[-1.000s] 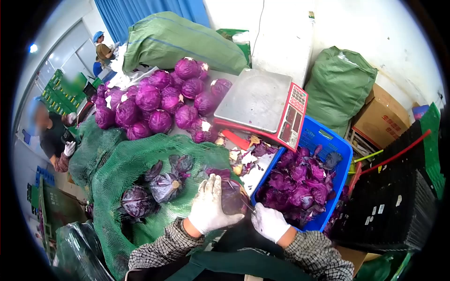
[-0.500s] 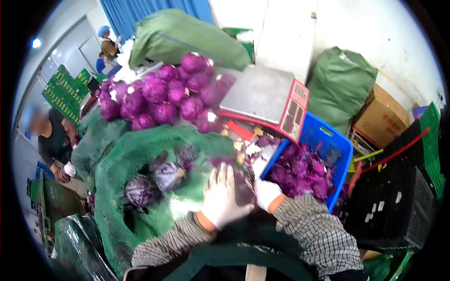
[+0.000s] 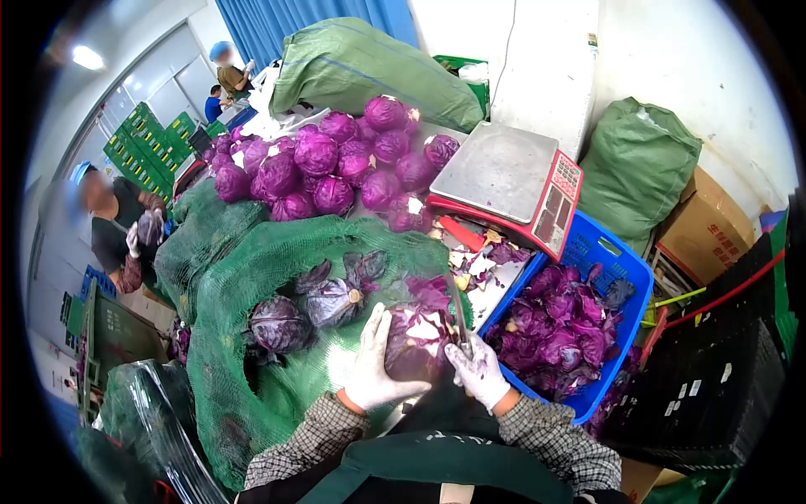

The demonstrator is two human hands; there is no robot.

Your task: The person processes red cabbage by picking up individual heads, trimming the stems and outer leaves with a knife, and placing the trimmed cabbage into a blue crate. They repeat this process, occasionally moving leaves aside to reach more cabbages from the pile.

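My left hand (image 3: 375, 366), in a white glove, holds a purple cabbage (image 3: 417, 343) from its left side. In my right hand (image 3: 478, 370), also gloved, is a knife (image 3: 458, 311), its blade upright along the cabbage's right side. Pale cut patches show on top of the cabbage. Beneath and to the left spreads a green mesh sack (image 3: 220, 294) with two dark cabbages (image 3: 281, 324) inside and loose leaves. Beyond it lies a pile of purple cabbages (image 3: 317, 154).
A scale (image 3: 495, 172) stands behind trimmings and a red-handled tool (image 3: 461, 233). To the right are a blue crate (image 3: 642, 286) of leaves and black crates (image 3: 701, 395). At left, a co-worker (image 3: 117, 223) holds a cabbage; two people stand farther back.
The view has shifted, so the scene sits farther right. The cabbage and knife now show clearly between my hands. At left, the co-worker's hands have risen, with a cabbage in them.
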